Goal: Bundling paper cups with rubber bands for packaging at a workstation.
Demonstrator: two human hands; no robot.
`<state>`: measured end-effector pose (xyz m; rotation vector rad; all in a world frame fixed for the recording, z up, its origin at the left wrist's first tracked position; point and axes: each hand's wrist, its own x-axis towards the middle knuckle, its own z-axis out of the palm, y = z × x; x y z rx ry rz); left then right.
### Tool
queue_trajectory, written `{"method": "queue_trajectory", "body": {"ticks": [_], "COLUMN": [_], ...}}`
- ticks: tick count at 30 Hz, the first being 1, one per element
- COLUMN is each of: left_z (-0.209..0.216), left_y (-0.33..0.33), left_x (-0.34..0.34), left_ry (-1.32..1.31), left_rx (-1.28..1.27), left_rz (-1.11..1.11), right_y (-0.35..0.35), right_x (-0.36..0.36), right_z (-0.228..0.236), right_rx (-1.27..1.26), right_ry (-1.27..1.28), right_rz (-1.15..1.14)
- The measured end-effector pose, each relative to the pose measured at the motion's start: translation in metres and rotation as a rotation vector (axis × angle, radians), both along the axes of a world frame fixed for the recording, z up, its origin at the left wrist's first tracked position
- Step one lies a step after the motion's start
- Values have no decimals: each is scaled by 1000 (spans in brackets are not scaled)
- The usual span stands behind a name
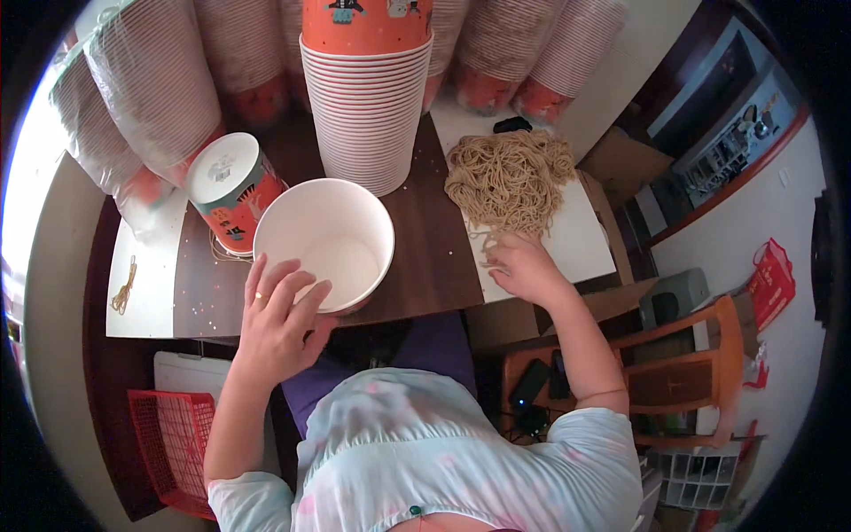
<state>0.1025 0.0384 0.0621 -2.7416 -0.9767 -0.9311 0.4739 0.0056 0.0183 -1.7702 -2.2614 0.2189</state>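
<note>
A white-lined paper bucket (355, 239) is tipped toward me at the table's front edge. My left hand (284, 315), with a ring on one finger, grips its near rim. On the right, my right hand (527, 270) reaches to the lower edge of a tangled heap of tan cord (514, 177). Its bent fingers pinch at loose strands there; the exact tips are hard to make out. Left of the tipped bucket, an orange and green printed paper bucket (235, 208) stands upside down, with cord at its base.
A tall stack of nested paper buckets (368, 106) stands behind. Several plastic-wrapped stacks (160, 80) line the back. A small cord bundle (124, 288) lies at the table's left end. Below are a red basket (173, 443) and a wooden chair (683, 372).
</note>
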Motion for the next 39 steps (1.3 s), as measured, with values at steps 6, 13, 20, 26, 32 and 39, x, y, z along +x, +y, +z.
{"method": "queue_trajectory", "body": {"ticks": [6,13,20,26,32,39], "left_z": [-12,-41,43,85,97,100], "left_y": [-35,-35,-7,75,89,92], "left_x": [28,87,91,103,113,109], "left_ry": [-303,-639,-563,-307,-331,-426], "left_rx": [41,-866,-494,-484,-675,-799], "left_rz": [-387,-239,-218,-217,-165,-180], "right_y": [11,18,52,80,86,84], "right_x": [-2,-54,-56,-63,-63,-69], "right_z": [-30,10,54,106,117,115], "right_rx": [37,-68,-204,-281,-272,-177], "right_ry": [-83,838,1088,1104,1105,1065], "right_rz": [-43,109,131,240,198,119]}}
